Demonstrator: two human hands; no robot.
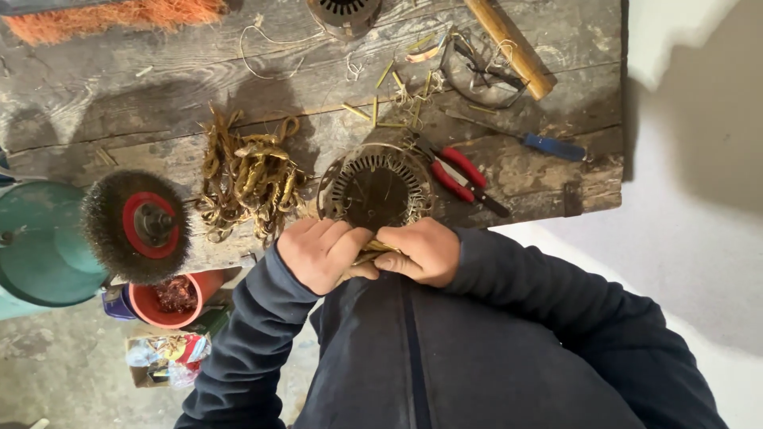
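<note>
Both hands meet at the near edge of the wooden workbench (159,87), just below the round motor stator (376,189), a metal ring with slots around its inside. The left hand (322,253) is curled into a loose fist, its fingers folded over a small bundle of yellowish strips (373,251). The right hand (425,251) is also closed, thumb and fingers pinching the same bundle from the other side, so the two hands touch with the strips between them. The bundle sits right against the stator's lower rim; whether it is still joined to the stator cannot be told.

Just left of the stator lies a tangled heap of coiled copper wire (248,181). Farther left of the stator is a round wire brush wheel (139,226) with a red centre, mounted beside a teal machine housing (40,242). Just right of the stator lie red-handled pliers (459,175), and beyond them a blue-handled screwdriver (548,145). Above and right of the stator rests a wooden hammer handle (509,46). Short yellow strips (389,95) are scattered on the bench above the stator. Below the brush wheel, well left of the stator, stands a red tub (176,298) with reddish scraps inside.
</note>
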